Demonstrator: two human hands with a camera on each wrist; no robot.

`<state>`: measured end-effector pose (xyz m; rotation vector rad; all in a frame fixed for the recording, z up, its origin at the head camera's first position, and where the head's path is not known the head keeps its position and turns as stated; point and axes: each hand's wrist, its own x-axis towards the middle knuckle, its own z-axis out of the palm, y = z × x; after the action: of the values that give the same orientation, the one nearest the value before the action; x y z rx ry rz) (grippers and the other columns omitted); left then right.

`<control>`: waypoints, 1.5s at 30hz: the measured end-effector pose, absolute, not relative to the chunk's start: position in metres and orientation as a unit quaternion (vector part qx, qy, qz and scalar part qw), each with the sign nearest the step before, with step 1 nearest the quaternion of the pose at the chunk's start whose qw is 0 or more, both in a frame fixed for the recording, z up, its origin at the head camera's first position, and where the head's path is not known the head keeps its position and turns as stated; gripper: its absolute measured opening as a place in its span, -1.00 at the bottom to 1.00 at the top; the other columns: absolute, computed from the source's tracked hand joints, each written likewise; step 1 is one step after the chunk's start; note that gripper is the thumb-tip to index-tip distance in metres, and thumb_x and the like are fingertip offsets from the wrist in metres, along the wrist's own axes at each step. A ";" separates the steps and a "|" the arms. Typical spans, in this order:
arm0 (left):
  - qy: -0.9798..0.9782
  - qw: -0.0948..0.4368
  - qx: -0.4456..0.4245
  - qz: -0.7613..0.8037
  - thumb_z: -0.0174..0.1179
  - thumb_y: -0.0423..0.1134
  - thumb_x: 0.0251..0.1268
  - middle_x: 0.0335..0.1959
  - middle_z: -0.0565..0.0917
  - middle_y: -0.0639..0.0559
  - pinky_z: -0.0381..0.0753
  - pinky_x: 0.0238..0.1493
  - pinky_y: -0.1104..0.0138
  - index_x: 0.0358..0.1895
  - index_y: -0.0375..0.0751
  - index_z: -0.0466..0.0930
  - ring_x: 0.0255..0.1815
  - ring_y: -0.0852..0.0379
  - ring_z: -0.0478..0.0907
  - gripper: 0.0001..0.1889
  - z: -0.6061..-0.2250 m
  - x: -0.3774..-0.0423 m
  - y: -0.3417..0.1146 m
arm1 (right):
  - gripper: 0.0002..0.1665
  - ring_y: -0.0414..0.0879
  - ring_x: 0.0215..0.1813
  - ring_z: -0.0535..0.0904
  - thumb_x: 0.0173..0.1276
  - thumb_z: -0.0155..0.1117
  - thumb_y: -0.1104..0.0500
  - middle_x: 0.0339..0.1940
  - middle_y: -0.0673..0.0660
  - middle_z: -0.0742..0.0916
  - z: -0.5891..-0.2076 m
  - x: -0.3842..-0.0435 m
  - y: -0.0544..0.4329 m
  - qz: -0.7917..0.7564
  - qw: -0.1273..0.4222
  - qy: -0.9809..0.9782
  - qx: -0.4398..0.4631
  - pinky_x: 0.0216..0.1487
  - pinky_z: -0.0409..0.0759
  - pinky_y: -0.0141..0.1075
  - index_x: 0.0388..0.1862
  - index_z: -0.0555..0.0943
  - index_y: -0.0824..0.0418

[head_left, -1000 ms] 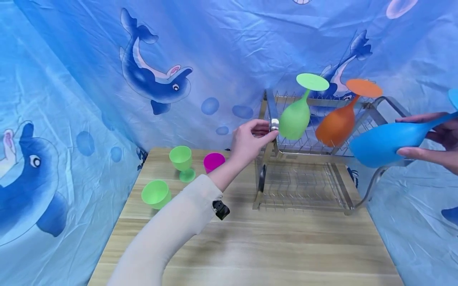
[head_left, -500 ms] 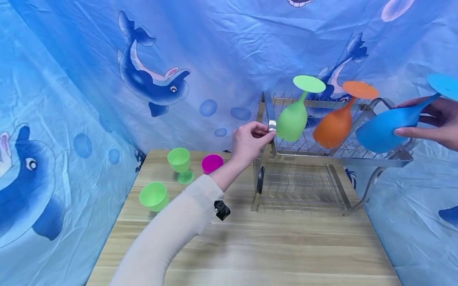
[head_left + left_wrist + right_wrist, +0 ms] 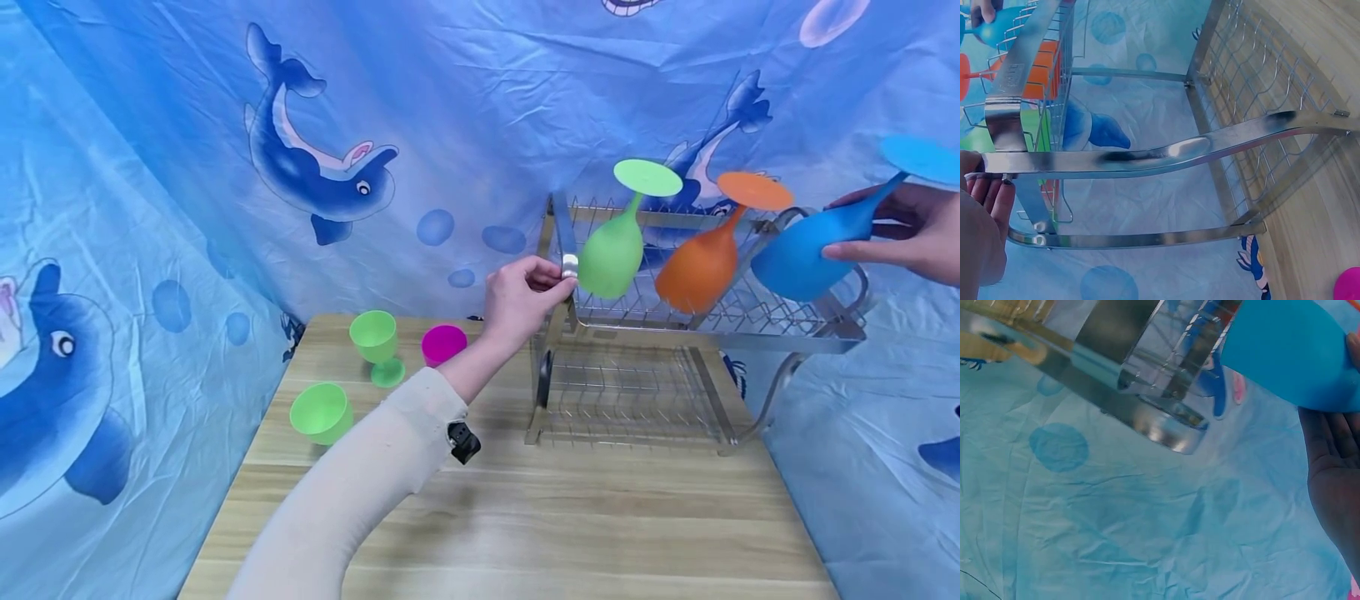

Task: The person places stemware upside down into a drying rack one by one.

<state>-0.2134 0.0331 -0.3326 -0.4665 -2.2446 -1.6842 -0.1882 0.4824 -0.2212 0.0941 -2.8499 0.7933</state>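
A two-tier metal dish rack stands at the right of the wooden table. My left hand grips the left end of its frame near the upper tier; in the left wrist view, the fingers curl round the metal bar. My right hand holds a blue goblet by its bowl, thumb in front and fingers behind. The blue goblet is tilted, foot up and bowl down, over the right end of the upper tier. Beside it, a green goblet and an orange goblet lean foot-up in that tier.
On the table's left stand a green footed cup, a green bowl-shaped cup and a magenta cup, partly behind my left forearm. A blue dolphin-print curtain hangs close behind and at both sides.
My right hand has carried the blue goblet left and up, from beside the rack's right end to over its upper tier. My left hand keeps its grip on the frame.
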 end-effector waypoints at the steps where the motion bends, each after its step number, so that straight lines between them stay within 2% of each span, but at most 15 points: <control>1: -0.780 0.147 -0.163 -0.585 0.59 -0.19 0.25 -0.27 0.85 0.00 0.75 -0.22 0.48 -0.16 -0.19 0.81 -0.29 0.19 0.79 -0.79 -0.333 -0.213 0.033 | -0.24 0.55 0.53 0.24 0.61 0.33 -0.01 0.14 -0.26 0.46 -0.222 -0.191 0.484 0.262 0.093 -0.960 0.034 0.35 0.32 -0.72 0.58 0.33 0.34; 5: -0.782 0.144 -0.166 -0.583 0.59 -0.18 0.26 -0.26 0.85 0.01 0.74 -0.20 0.49 -0.16 -0.19 0.80 -0.28 0.21 0.78 -0.79 -0.332 -0.213 0.034 | -0.28 0.29 0.42 0.51 0.57 0.39 0.05 0.07 -0.20 0.54 -0.230 -0.199 0.489 0.253 0.099 -0.961 0.051 0.10 0.40 -0.80 0.49 0.39 0.42; 7: -0.783 0.142 -0.166 -0.582 0.58 -0.18 0.27 -0.26 0.85 0.01 0.74 -0.19 0.50 -0.16 -0.18 0.80 -0.28 0.22 0.78 -0.79 -0.332 -0.213 0.035 | -0.28 0.25 0.32 0.57 0.53 0.44 0.06 0.07 -0.12 0.60 -0.234 -0.203 0.491 0.250 0.094 -0.962 0.051 0.23 0.62 -0.50 0.45 0.42 0.43; 12: -0.785 0.141 -0.163 -0.580 0.58 -0.17 0.27 -0.26 0.85 0.02 0.73 -0.19 0.50 -0.15 -0.17 0.80 -0.29 0.23 0.77 -0.78 -0.331 -0.213 0.035 | -0.19 0.63 0.30 0.41 0.56 0.38 -0.04 0.33 0.54 0.53 -0.242 -0.206 0.489 0.243 0.047 -0.969 0.025 0.23 0.45 0.38 0.48 0.35 0.48; 16: -0.785 0.137 -0.160 -0.582 0.58 -0.17 0.27 -0.25 0.85 0.02 0.74 -0.19 0.50 -0.15 -0.17 0.80 -0.28 0.22 0.77 -0.78 -0.331 -0.213 0.034 | -0.10 0.72 0.38 0.30 0.59 0.33 -0.12 0.41 0.69 0.41 -0.247 -0.206 0.487 0.246 0.023 -0.969 0.010 0.21 0.36 0.58 0.52 0.28 0.52; 19: -0.785 0.137 -0.158 -0.583 0.58 -0.17 0.27 -0.25 0.85 0.02 0.74 -0.19 0.50 -0.15 -0.17 0.80 -0.28 0.22 0.77 -0.78 -0.331 -0.213 0.033 | -0.14 0.69 0.35 0.34 0.56 0.37 -0.11 0.38 0.68 0.45 -0.250 -0.209 0.486 0.239 0.027 -0.971 0.015 0.16 0.69 0.22 0.47 0.34 0.50; 21: -0.786 0.137 -0.158 -0.582 0.58 -0.17 0.27 -0.25 0.85 0.02 0.74 -0.19 0.50 -0.15 -0.17 0.80 -0.28 0.22 0.77 -0.78 -0.331 -0.213 0.032 | -0.19 0.67 0.30 0.37 0.54 0.41 -0.08 0.35 0.68 0.48 -0.252 -0.211 0.485 0.237 0.033 -0.971 0.023 -0.11 0.80 -0.23 0.43 0.38 0.50; 24: -0.786 0.137 -0.157 -0.582 0.58 -0.17 0.27 -0.25 0.85 0.01 0.74 -0.19 0.50 -0.15 -0.17 0.80 -0.28 0.22 0.77 -0.78 -0.331 -0.213 0.031 | -0.22 0.67 0.27 0.39 0.52 0.44 -0.03 0.33 0.68 0.50 -0.253 -0.213 0.484 0.236 0.038 -0.971 0.034 -0.45 0.43 -0.68 0.40 0.40 0.49; 29: -0.787 0.135 -0.154 -0.581 0.58 -0.17 0.27 -0.26 0.85 0.02 0.74 -0.19 0.49 -0.16 -0.17 0.80 -0.28 0.22 0.77 -0.79 -0.331 -0.212 0.029 | -0.19 0.66 0.27 0.40 0.53 0.44 -0.04 0.34 0.68 0.49 -0.255 -0.214 0.480 0.237 0.035 -0.970 0.035 -0.43 0.49 -0.67 0.44 0.37 0.49; 32: -0.790 0.138 -0.154 -0.578 0.58 -0.17 0.28 -0.26 0.85 0.04 0.73 -0.19 0.49 -0.16 -0.16 0.80 -0.28 0.23 0.77 -0.79 -0.331 -0.213 0.028 | -0.12 0.69 0.33 0.36 0.55 0.40 -0.08 0.38 0.69 0.44 -0.255 -0.213 0.478 0.237 0.024 -0.971 0.025 -0.01 0.81 -0.13 0.51 0.31 0.49; 35: -0.791 0.141 -0.155 -0.575 0.58 -0.16 0.28 -0.26 0.85 0.04 0.73 -0.20 0.49 -0.16 -0.16 0.80 -0.29 0.23 0.77 -0.79 -0.331 -0.214 0.028 | -0.03 0.72 0.41 0.27 0.58 0.34 -0.15 0.44 0.71 0.37 -0.254 -0.211 0.478 0.234 0.012 -0.972 0.014 0.21 0.45 0.50 0.59 0.21 0.49; 37: -0.790 0.141 -0.157 -0.575 0.58 -0.16 0.27 -0.27 0.85 0.05 0.73 -0.21 0.50 -0.16 -0.15 0.80 -0.29 0.24 0.76 -0.80 -0.332 -0.214 0.029 | -0.01 0.74 0.48 0.17 0.60 0.29 -0.18 0.48 0.71 0.31 -0.254 -0.208 0.480 0.243 0.009 -0.970 0.008 0.28 0.28 0.60 0.60 0.17 0.49; 40: -0.790 0.137 -0.160 -0.576 0.58 -0.16 0.27 -0.27 0.85 0.05 0.73 -0.22 0.50 -0.16 -0.16 0.80 -0.30 0.25 0.76 -0.80 -0.331 -0.214 0.029 | -0.02 0.62 0.62 0.03 0.64 0.23 -0.15 0.60 0.66 0.21 -0.255 -0.200 0.486 0.266 0.024 -0.964 0.006 0.52 0.20 0.42 0.70 0.08 0.40; 42: -0.790 0.131 -0.164 -0.577 0.58 -0.15 0.28 -0.27 0.85 0.05 0.73 -0.23 0.49 -0.16 -0.16 0.80 -0.29 0.25 0.77 -0.79 -0.331 -0.215 0.031 | -0.06 0.42 0.72 -0.01 0.66 0.21 -0.10 0.69 0.54 0.17 -0.258 -0.190 0.493 0.286 0.053 -0.957 0.001 0.70 0.12 0.05 0.75 0.07 0.29; 45: -0.793 0.119 -0.166 -0.574 0.58 -0.12 0.28 -0.25 0.85 0.06 0.73 -0.21 0.48 -0.14 -0.15 0.80 -0.28 0.26 0.76 -0.76 -0.330 -0.216 0.031 | -0.07 0.01 0.79 -0.01 0.66 0.22 -0.03 0.79 0.19 0.16 -0.266 -0.174 0.506 0.312 0.096 -0.945 -0.029 0.65 0.02 -0.49 0.81 0.01 0.06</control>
<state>-0.2160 0.0306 -0.3298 -0.4862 -2.3175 -1.6797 -0.1739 0.5057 -0.2657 -0.0854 -2.7991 0.9242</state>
